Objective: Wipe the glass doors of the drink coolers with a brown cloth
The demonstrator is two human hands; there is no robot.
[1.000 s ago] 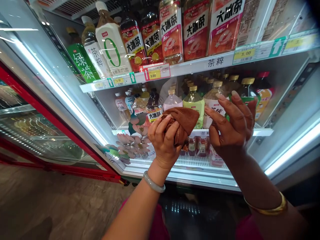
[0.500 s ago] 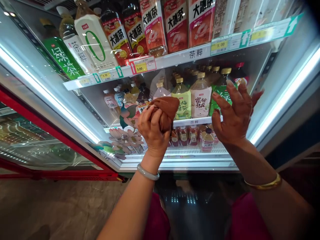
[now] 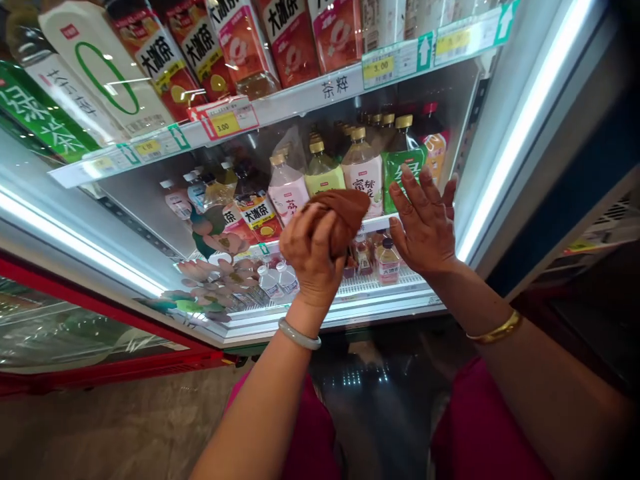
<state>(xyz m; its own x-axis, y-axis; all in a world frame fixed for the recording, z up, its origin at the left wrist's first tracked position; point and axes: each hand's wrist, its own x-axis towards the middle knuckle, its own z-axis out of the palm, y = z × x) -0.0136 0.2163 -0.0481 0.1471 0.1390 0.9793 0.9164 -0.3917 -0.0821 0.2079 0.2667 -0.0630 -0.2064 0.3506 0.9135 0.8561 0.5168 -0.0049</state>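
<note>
My left hand (image 3: 313,250) is closed around a bunched brown cloth (image 3: 347,210), in front of the drinks fridge. Fingers stretched out, my right hand (image 3: 425,227) is raised to the right of the cloth and holds nothing. Whether its palm touches glass I cannot tell. Behind the hands stand a pink-labelled bottle (image 3: 287,193), a pale yellow-green bottle (image 3: 323,170), a peach-coloured bottle (image 3: 363,167) and a green-labelled bottle (image 3: 403,163), the last partly hidden by my right fingers.
An upper shelf edge (image 3: 287,103) carries price tags and large tea bottles (image 3: 245,47). Small bottles (image 3: 273,281) stand at the bottom. Flower decorations (image 3: 220,280) cover the lower left. A red frame (image 3: 100,307) runs along the left, and a bright light strip (image 3: 520,140) along the right.
The view has shifted right, so the shelves sit further left. My right hand has come closer to the left hand, and its fingers are straighter. The cloth stays in my left hand.
</note>
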